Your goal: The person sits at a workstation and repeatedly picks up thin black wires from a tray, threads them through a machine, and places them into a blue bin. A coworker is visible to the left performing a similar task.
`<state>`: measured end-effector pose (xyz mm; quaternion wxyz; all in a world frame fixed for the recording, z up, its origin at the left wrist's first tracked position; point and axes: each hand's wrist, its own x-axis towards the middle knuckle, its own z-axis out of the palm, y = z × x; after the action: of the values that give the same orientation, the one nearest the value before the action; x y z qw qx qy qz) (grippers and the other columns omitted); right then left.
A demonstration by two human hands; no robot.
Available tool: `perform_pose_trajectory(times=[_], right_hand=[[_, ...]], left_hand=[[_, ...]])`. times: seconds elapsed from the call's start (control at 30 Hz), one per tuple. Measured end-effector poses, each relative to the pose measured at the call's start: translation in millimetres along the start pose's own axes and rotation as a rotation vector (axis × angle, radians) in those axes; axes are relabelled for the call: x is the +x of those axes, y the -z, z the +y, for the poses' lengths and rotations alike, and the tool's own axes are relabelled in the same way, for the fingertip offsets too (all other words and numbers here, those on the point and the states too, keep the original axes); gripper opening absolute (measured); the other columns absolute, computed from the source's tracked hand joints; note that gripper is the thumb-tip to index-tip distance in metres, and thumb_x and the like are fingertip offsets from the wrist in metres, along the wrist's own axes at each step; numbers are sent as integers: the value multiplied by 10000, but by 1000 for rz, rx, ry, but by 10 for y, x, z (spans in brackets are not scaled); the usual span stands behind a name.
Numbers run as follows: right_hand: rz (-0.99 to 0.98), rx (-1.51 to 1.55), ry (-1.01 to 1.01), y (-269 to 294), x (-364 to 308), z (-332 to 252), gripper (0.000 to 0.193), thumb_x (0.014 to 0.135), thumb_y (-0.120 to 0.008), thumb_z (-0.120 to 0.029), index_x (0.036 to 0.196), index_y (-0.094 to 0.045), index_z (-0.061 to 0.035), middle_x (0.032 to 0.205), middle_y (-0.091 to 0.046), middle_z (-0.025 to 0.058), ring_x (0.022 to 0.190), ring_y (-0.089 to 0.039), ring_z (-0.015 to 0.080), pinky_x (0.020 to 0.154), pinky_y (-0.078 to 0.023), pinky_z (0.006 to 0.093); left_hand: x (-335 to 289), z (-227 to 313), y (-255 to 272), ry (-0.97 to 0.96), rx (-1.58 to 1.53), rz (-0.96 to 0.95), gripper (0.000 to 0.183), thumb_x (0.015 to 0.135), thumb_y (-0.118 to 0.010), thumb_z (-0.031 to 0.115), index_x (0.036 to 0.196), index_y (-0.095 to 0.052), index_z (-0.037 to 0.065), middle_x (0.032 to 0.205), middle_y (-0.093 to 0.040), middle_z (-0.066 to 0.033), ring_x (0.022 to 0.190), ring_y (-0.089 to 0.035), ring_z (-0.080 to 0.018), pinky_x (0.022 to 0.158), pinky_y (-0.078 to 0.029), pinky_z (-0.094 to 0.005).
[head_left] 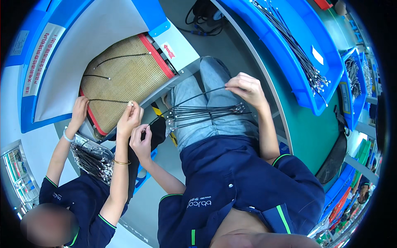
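Note:
A thin black cable [194, 97] is stretched at a slant over my lap. Its upper right end is pinched in my right hand [248, 89]. At the lower left, my left hand [141, 142] is closed with finger and thumb on the other end. Several black cables with pale connectors at their ends lie side by side across my jeans as a bundle [206, 112], just beneath the held one. My right hand is beyond the bundle's right end, apart from it.
At left, a co-worker's hands [130, 118] hold another cable over a mesh conveyor belt [120, 74] carrying two cables. A clear bag of cables [93, 159] rests on that person's lap. Blue bins [285, 70] with cables stand on the green-topped table [304, 142] at right.

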<state>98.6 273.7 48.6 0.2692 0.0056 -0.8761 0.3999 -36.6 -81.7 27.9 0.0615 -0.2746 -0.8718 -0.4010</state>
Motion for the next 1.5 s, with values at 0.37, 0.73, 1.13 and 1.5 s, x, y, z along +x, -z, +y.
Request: perform_pose_trajectory(times=[0.37, 0.73, 1.13, 1.5], right_hand=[[-20, -33, 16, -35, -59, 33, 139, 717, -727, -51, 848, -681, -50, 810, -650, 57, 740, -622, 197, 649, -499, 300], [-97, -2, -37, 4, -48, -68, 173, 711, -749, -65, 873, -690, -46, 809, -665, 63, 728, -641, 190, 624, -505, 282], [-81, 24, -60, -13, -62, -69, 99, 725, -735, -38, 810, -684, -33, 777, -676, 59, 714, -654, 183, 620, -511, 273], [-155, 65, -81, 20, -73, -90, 85, 732, -743, -58, 792, -684, -45, 715, -658, 47, 623, -612, 159, 533, -460, 271]], left_hand=[[-57, 12, 72, -44, 21, 14, 90, 785, -687, -33, 866, -649, -25, 795, -649, -46, 681, -576, -111, 641, -483, -245], [-55, -1, 93, -6, -1, 12, 91, 809, -658, -41, 898, -645, -27, 814, -637, -68, 731, -601, -132, 677, -493, -254], [48, 75, 205, -181, 176, -36, 88, 778, -671, -46, 850, -623, -29, 820, -646, -68, 778, -616, -162, 748, -484, -269], [-12, 54, 149, -35, 21, 47, 136, 726, -688, -74, 836, -637, -12, 772, -639, -90, 697, -611, -203, 650, -503, -286]])
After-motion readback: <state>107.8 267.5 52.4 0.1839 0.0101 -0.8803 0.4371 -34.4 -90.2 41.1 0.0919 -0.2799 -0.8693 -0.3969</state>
